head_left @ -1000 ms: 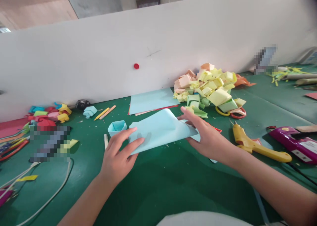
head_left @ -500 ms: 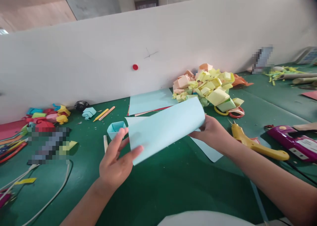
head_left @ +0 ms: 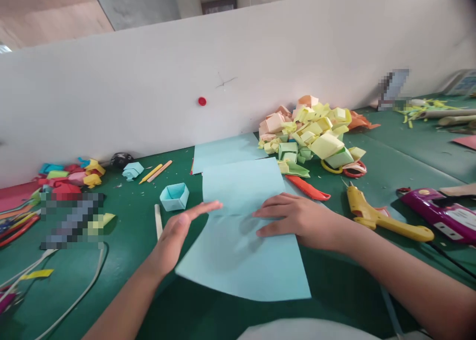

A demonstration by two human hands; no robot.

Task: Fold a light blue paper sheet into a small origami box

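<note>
A light blue paper sheet lies unrolled on the green table in front of me. My right hand rests flat on the sheet's middle right, fingers stretched out and pressing it down. My left hand is open at the sheet's left edge, its fingertips reaching onto the paper. A small folded light blue paper box stands just left of the sheet. More light blue sheets lie stacked behind it.
A pile of folded yellow, green and orange paper boxes sits at the back right by the white partition. An orange cutter, yellow glue gun, purple device, scissors, pencils, colourful paper scraps and a white cable lie around.
The sheet was held curled up in both hands; now it lies spread flat on the table, with my right hand pressing on it and my left hand opened at its edge.
</note>
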